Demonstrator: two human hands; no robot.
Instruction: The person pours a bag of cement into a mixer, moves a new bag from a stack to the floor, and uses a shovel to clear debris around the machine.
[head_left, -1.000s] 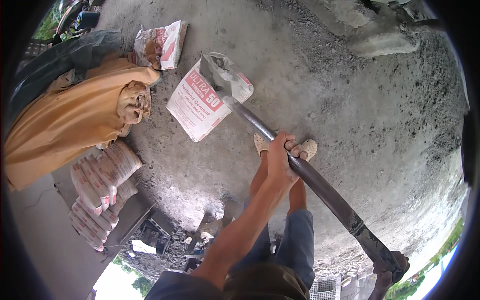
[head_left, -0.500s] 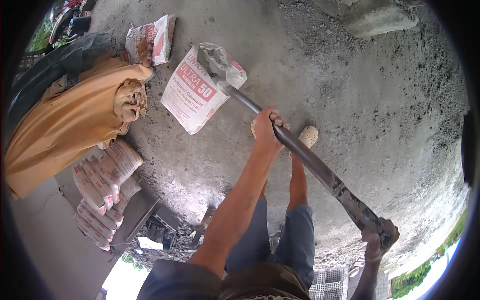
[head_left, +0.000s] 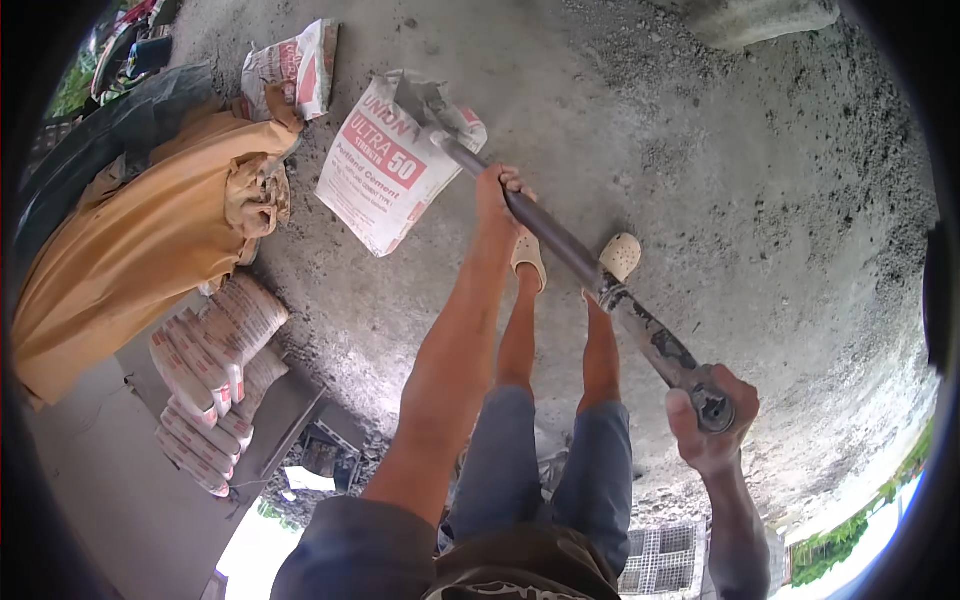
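A long-handled shovel (head_left: pixel 560 243) runs slantwise from the lower right up to an open paper cement bag (head_left: pixel 372 175). Its head sits inside the torn mouth of the bag and is hidden from me. My left hand (head_left: pixel 502 192) is wrapped around the shaft, close to the bag. At the near end, my right hand (head_left: pixel 715 415) closes over the worn, dark handle end. The bag is white with red print and stands or leans on the grey floor; grey powder shows around its opening.
Another cement bag (head_left: pixel 292 75) lies at the far left beside an orange-brown tarp (head_left: pixel 150 270). Several stacked cement bags (head_left: pixel 210 370) lie on the left. Loose gravel (head_left: pixel 840 130) covers the right, below a concrete block (head_left: pixel 765 22). My feet wear cream clogs (head_left: pixel 621 257).
Both hands and the shovel have moved forward and to the left, pushing its head further into the bag. My right hand has come in closer to my legs.
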